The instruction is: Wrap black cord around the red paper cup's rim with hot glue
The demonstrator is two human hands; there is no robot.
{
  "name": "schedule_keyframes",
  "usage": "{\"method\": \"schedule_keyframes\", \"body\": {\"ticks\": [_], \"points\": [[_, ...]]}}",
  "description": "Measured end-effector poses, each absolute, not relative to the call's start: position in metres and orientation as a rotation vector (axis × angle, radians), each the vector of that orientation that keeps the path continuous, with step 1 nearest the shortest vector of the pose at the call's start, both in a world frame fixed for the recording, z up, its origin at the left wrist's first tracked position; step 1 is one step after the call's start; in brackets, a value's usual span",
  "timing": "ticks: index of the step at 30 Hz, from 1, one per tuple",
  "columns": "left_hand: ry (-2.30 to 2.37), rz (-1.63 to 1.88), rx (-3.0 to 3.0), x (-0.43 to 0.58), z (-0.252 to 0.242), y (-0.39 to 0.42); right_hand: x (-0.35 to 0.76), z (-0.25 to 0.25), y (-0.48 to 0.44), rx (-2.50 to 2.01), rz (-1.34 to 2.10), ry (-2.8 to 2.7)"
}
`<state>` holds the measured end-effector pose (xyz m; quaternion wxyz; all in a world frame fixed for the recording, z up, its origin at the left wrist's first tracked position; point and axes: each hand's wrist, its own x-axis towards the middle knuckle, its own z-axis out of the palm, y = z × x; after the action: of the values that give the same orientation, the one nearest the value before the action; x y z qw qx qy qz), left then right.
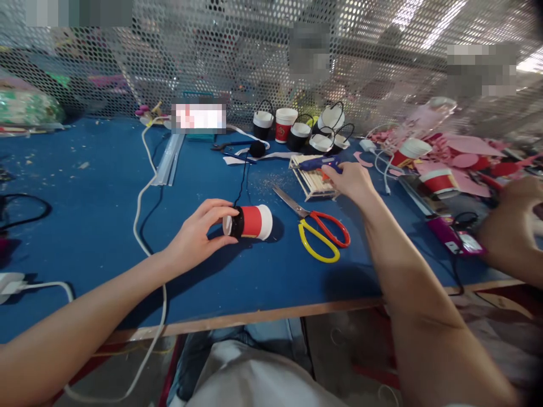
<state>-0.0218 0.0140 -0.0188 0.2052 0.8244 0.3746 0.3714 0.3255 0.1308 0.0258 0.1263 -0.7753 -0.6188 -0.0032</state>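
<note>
My left hand grips a red and white paper cup lying on its side, fingers and thumb around its base end. Black yarn is wound round that end, and a strand runs from it back to a small black ball of yarn. Farther right, my right hand is closed on a blue glue gun, whose nozzle points left over a small rack of wooden sticks. Scissors with one red and one yellow handle lie partly open between my hands.
Several cups, most wrapped in black with loop handles, stand at the back by a perforated metal screen. Clear glue sticks and a white cable lie left. Another person's hand is at right, near pink pieces.
</note>
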Motion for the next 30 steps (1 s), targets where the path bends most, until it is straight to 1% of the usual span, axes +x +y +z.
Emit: {"method": "schedule_keyframes", "body": {"ticks": [2, 4, 6, 8, 10, 14, 17, 21, 23, 26, 30], "points": [[1.043, 1.038, 2.305, -0.022, -0.019, 0.014, 0.322, 0.025, 0.126, -2.257, -0.187, -1.819], [1.047, 1.032, 2.310, -0.022, -0.019, 0.014, 0.310, 0.030, 0.116, -2.150, -0.370, -1.820], [1.050, 1.022, 2.321, -0.022, -0.018, 0.013, 0.290, 0.038, 0.103, -1.949, -0.374, -1.874], [1.047, 1.013, 2.346, -0.021, -0.016, 0.012, 0.262, 0.044, 0.090, -1.745, -0.083, -2.038], [1.049, 1.012, 2.387, -0.021, -0.015, 0.012, 0.232, 0.045, 0.080, -1.543, 0.316, -2.217], [1.050, 1.014, 2.529, -0.020, -0.015, 0.010, 0.186, 0.037, 0.075, -1.340, 0.742, -2.407], [1.020, 1.009, 2.610, -0.019, -0.014, 0.009, 0.171, 0.031, 0.074, -1.226, 1.000, -2.359], [0.989, 1.015, 2.605, -0.019, -0.014, 0.009, 0.172, 0.029, 0.071, -1.079, 1.106, -2.069], [1.001, 1.044, 2.499, -0.020, -0.015, 0.009, 0.177, 0.031, 0.069, -1.028, 1.115, -1.979], [1.008, 1.069, 2.172, -0.020, -0.017, 0.009, 0.186, 0.039, 0.064, -0.990, 1.022, -1.925], [1.037, 1.001, 1.803, -0.018, -0.015, 0.009, 0.195, 0.049, 0.057, -1.004, 0.876, -1.854]]}}
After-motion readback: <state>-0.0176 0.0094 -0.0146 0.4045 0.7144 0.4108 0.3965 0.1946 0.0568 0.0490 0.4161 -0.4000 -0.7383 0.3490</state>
